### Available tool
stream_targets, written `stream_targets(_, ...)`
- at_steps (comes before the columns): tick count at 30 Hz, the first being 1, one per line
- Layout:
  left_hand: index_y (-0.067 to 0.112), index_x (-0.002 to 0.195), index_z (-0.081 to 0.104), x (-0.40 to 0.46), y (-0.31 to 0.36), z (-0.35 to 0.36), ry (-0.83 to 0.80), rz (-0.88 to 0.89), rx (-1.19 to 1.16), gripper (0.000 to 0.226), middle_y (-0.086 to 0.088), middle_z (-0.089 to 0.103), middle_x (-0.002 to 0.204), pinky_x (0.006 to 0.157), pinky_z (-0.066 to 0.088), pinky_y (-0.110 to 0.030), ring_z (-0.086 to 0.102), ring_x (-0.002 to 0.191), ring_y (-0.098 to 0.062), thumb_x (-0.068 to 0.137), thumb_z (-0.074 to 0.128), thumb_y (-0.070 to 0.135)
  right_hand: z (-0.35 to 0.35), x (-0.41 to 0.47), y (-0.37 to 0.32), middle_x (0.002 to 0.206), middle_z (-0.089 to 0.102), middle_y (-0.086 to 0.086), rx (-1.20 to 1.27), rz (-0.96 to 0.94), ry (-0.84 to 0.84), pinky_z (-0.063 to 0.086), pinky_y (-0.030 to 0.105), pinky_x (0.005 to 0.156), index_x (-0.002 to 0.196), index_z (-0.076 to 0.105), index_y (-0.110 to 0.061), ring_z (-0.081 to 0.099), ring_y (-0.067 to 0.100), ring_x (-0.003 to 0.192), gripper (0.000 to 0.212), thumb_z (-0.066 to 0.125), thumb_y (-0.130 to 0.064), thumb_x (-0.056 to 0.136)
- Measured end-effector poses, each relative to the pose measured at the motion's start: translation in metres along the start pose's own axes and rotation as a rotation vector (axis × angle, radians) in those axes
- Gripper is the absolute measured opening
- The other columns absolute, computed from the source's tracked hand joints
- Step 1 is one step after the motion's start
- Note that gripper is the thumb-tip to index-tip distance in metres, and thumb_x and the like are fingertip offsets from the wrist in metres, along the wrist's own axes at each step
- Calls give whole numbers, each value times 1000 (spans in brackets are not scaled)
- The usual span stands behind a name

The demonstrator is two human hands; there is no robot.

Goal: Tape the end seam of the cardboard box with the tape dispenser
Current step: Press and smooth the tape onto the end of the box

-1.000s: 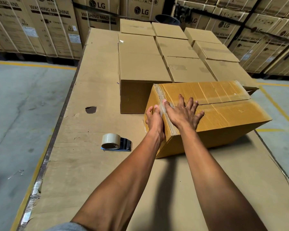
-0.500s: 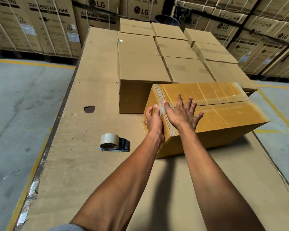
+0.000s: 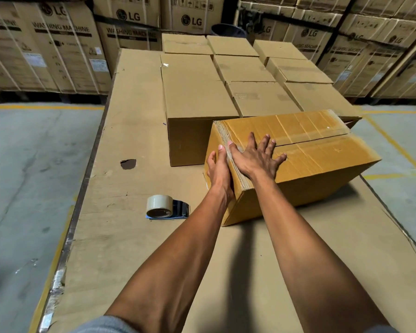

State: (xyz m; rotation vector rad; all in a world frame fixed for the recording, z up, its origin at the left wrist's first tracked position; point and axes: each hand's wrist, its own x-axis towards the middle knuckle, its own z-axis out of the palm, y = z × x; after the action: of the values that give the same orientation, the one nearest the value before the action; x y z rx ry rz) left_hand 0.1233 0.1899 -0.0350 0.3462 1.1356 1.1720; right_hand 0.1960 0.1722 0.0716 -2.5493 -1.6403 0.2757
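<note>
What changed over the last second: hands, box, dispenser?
Almost nothing. Left hand stays flat on the end face of the box; right hand stays spread on its top by the corner, pressing tape down. Nothing grabbed or released. Tape dispenser lies untouched on the table.

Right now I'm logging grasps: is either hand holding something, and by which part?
Nothing is gripped. Left hand and right hand press flat on the yellow-brown cardboard box at its end edge.
</note>
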Motion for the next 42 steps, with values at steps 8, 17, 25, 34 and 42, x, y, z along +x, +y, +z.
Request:
stream_targets(8,53,121,62,4,6,0,4,34,-22,24,-15,72,139,108,60,-63,74,122,-38,98,59,50,1,-2,0,178,-9,18,4,-7,0,-5,76,122,170,-1,-36,-10,38,165,79,15,-70,101)
stream_targets(17,40,153,53,-19,12,4,-96,22,-79,56,-11,71,142,112,57,-60,72,127,-34,102,65,62,-2,-4,1,178,-9,18,15,-13,-2,-7,76,122,170,0,-39,-9,38,165,86,14,-81,95)
stream_targets(25,43,158,54,-29,17,1,-31,57,-22,44,-5,63,154,119,54,-56,65,135,-31,115,49,43,-1,-6,1,177,-11,18,8,-37,-17,-9,79,120,169,-3,-40,-10,38,165,86,10,-81,95)
stream_targets(34,34,163,52,-37,20,6,-97,75,-116,49,-6,64,156,122,51,-53,65,137,-28,115,58,41,-1,-2,1,177,-13,18,-7,-60,-39,-8,80,119,167,-4,-46,-12,40,164,75,14,-73,100)
stream_targets(42,36,163,50,-48,22,3,-72,94,-43,48,2,60,157,123,46,-45,59,141,-23,116,51,44,-2,-7,1,177,-17,14,-12,-84,-57,-11,81,117,167,-7,-46,-14,44,163,82,6,-83,94)
